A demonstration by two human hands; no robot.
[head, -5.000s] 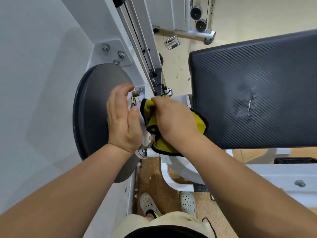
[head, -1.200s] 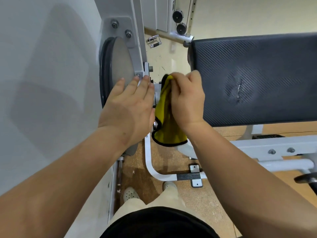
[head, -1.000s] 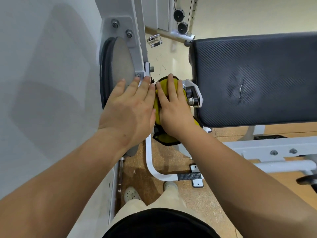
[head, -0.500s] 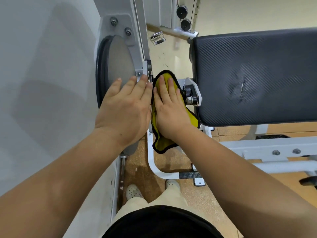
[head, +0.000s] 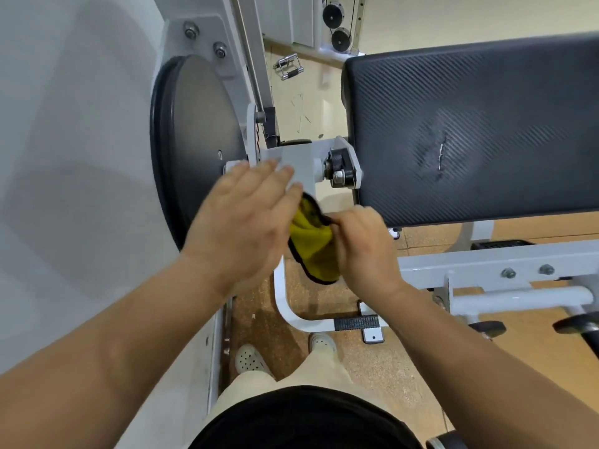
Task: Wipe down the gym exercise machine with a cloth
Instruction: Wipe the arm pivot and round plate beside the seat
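Speckled tan flooring (head: pixel 372 367) is running beneath the white-framed gym machine (head: pixel 479 270), and a plain grey panel (head: pixel 64 157) is filling the far left. The right hand (head: pixel 364 251) is pinching the upper black-trimmed edge of the yellow cloth (head: pixel 312 246), with its thumb and curled fingers closing tightly on the fabric. The cloth is hanging down from that pinch, between the two hands. Just left of the grip, the left hand (head: pixel 241 228) is spreading flat with its fingers straight and gripping nothing. Its fingertips are reaching over the white bracket (head: pixel 299 155) above the pinch, though motion blur is hiding whether they are touching it. Up and to the right of the grip, a pivot bolt (head: pixel 338 170) is sitting against the black ribbed pad (head: pixel 470 124). Beyond the flat hand, to its left, a large grey disc (head: pixel 197 140) is standing on edge. Below the grip, a white foot bar (head: pixel 282 296) is curving down toward the floor near two pale shoes (head: pixel 248 359).
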